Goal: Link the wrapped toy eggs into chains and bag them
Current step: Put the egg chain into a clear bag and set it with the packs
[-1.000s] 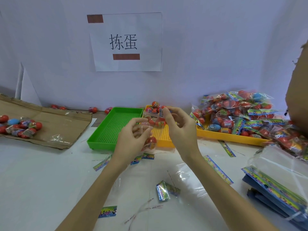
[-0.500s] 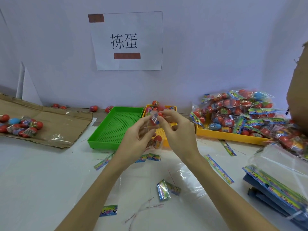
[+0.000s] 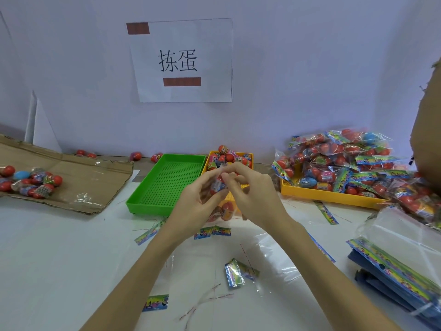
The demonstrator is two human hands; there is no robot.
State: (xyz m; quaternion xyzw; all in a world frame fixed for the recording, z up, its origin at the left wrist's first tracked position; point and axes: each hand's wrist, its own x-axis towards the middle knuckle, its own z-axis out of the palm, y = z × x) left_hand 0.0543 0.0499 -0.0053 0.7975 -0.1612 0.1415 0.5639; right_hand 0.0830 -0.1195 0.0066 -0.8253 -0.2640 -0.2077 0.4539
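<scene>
Centrally in the frame, a wrapped egg [image 3: 217, 185] is pinched between both hands, the left hand [image 3: 198, 199] closed on it from the lower left and the right hand [image 3: 250, 194] closed on its wrapper from the right, so that the fingertips of the two hands meet at the egg's top. A second egg [image 3: 225, 211] hangs just below, between the wrists, and the short chain's long axis therefore appears to run nearly straight down the picture. The coming link seems to turn on the wrapper end held at the top, which lies directly between the thumbs and equally near both hands. More loose eggs are heaped in the small yellow tray [image 3: 239, 157] just behind the hands, nearer the right hand, beside the green tray [image 3: 167, 185]. Filled bags [image 3: 334, 161] are piled in the yellow tray [image 3: 329, 195] at the right, and flat empty bags [image 3: 405, 254] are stacked at the lower right edge. The join itself is hidden by the fingers, and whether the hanging egg is already tied on cannot be told; the clear wrapper edges are hard to make out.
</scene>
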